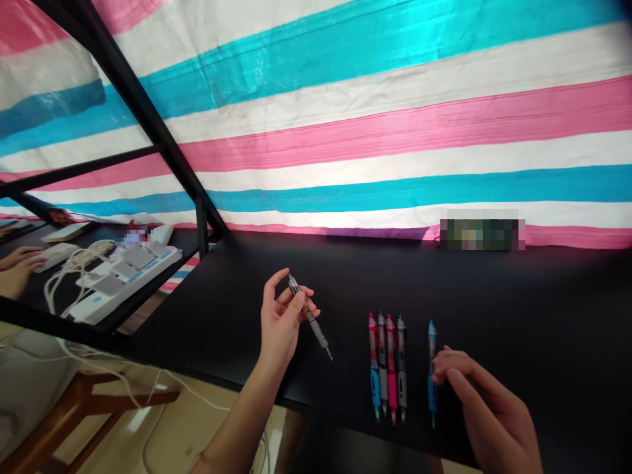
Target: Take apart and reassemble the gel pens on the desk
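Well, no readable writing anywhere; left hand (pixel 282 320) lifted, pinching a grey pen (pixel 310 317) tip-down, right hand (pixel 486 401) curled, fingertips touching a blue pen (pixel 432 372) on the surface (pixel 518 316).

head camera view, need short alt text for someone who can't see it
A left hand holds a grey pen above a black table, while the right hand touches a blue pen lying beside a row of four pens. A striped sheet hangs behind.

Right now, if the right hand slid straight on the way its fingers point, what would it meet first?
The right hand points left; its fingertips already touch the lone blue pen. Beyond that, it would likely meet the row of four pens on the black table.
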Available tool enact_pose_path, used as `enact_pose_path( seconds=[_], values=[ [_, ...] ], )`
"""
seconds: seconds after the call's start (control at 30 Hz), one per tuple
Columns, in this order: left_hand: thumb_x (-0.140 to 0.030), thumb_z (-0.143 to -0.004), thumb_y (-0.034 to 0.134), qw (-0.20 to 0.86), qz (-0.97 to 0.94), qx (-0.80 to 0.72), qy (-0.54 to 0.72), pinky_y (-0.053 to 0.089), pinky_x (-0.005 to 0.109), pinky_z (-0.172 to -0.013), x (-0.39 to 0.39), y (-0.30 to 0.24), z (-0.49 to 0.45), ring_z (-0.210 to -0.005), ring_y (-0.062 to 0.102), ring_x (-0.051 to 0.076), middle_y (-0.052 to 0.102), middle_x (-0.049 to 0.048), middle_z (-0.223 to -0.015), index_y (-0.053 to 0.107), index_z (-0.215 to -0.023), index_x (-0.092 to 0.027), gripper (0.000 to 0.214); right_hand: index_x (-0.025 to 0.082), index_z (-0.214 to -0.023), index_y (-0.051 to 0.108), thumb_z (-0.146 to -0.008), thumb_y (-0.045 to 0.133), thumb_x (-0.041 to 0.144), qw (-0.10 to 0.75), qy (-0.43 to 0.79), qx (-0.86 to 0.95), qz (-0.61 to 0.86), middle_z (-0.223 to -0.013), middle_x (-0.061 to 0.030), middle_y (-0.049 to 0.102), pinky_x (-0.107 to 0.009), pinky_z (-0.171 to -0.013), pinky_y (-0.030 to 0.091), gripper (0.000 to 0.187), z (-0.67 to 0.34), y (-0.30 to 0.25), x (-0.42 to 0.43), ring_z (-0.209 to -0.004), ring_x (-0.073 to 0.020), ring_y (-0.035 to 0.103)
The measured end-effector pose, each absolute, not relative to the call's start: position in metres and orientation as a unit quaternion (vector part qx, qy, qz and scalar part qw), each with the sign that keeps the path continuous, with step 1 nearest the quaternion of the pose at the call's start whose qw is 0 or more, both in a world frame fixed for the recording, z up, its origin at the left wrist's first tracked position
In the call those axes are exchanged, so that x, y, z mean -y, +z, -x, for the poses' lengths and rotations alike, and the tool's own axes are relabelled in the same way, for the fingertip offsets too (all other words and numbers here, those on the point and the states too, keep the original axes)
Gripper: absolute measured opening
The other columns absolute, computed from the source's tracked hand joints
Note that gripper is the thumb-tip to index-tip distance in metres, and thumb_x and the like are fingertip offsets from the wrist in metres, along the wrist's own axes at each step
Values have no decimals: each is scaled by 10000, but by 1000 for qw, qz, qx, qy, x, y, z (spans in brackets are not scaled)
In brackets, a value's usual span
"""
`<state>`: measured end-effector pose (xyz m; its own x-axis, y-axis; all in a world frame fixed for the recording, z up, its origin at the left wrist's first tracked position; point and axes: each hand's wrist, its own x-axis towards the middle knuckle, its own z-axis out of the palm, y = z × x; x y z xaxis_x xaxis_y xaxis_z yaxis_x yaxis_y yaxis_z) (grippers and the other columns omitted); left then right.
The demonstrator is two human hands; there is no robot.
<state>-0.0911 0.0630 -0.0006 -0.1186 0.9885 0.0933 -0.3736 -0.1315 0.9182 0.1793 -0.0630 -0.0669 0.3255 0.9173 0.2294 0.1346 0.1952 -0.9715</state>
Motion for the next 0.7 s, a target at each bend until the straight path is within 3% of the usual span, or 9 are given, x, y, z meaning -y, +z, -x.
enact_pose_path(
  seconds=[0.1,0.3,0.43,0.6,0.7],
  values=[
    [-281,-810,876,528,-409,-383,638,623,294,-619,-64,-3,92,-636,699,129,764,0,-875,565,-1153,-234,465,227,-796,709,-982,676,349,601,328,482,547,-931,-36,705,-377,-1193,410,225,-180,-67,63,-935,-222,688],
    [-274,-804,884,522,-423,-379,636,609,285,-569,-64,-5,92,-604,694,134,781,0,-840,507,-1026,-237,439,230,-805,713,-986,677,348,595,330,488,546,-952,-31,709,-363,-1194,406,219,-184,-70,63,-952,-220,692],
    [-301,-814,884,518,-416,-381,644,599,258,-594,-64,-5,92,-619,701,125,786,-13,-858,455,-1049,-266,491,229,-790,705,-985,677,360,595,320,492,549,-927,-36,708,-370,-1164,435,236,-183,-70,63,-942,-231,693],
    [-286,-793,891,530,-397,-392,638,610,274,-602,-64,-3,93,-615,694,129,787,-3,-879,466,-1275,-280,643,232,-809,715,-983,679,355,600,325,483,549,-948,-30,711,-364,-1191,404,216,-182,-69,63,-945,-226,692],
    [-282,-799,882,531,-398,-394,635,621,283,-615,-64,-2,92,-625,695,126,787,13,-895,527,-1215,-249,548,236,-812,710,-984,680,348,601,337,480,542,-938,-21,699,-336,-1193,389,208,-182,-70,63,-957,-214,682]
  ],
)
